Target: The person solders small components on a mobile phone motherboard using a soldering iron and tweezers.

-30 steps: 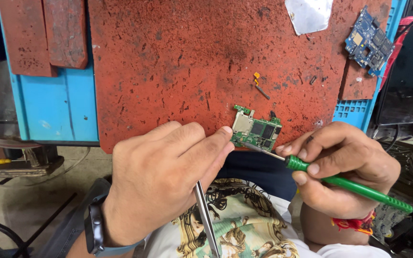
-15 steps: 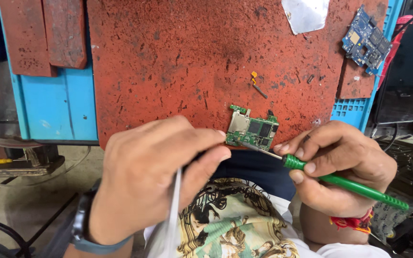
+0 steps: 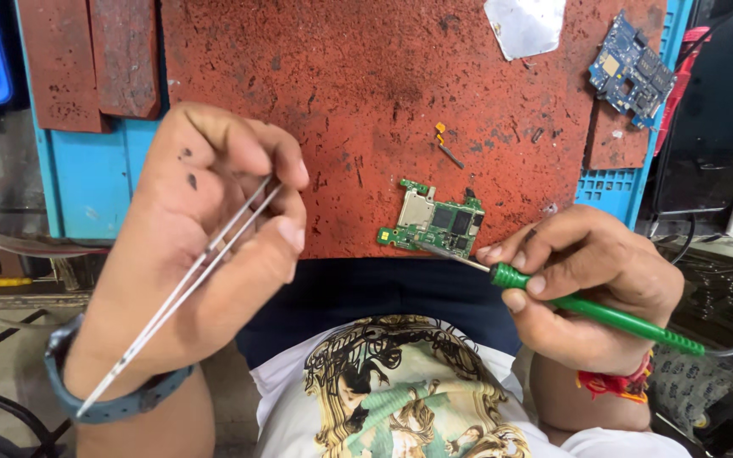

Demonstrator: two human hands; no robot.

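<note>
Tweezers come nearest: a pair of thin silver metal tweezers (image 3: 188, 284) lies pinched in the left hand (image 3: 188, 254), thumb and fingers closed round its upper half, tips hidden among the fingers, blunt end trailing down past the grey wristband (image 3: 120, 399). The right hand (image 3: 587, 280) is closed pen-fashion round a green-handled soldering iron (image 3: 587, 307), whose fine metal tip rests at the lower edge of the small green circuit board (image 3: 433, 224).

That board lies flat at the near edge of the scorched red work mat (image 3: 366, 110), free of either hand. It looks light, thin and stiff, likely brittle, and it would probably slide under a push; its bare edges or corners seem the safest hold, away from the parts. It is irregular in outline, with a silver metal shield at its left and dark square chips beside it.

Farther off, a blue circuit board (image 3: 629, 68) sits at the mat's far right corner.
</note>
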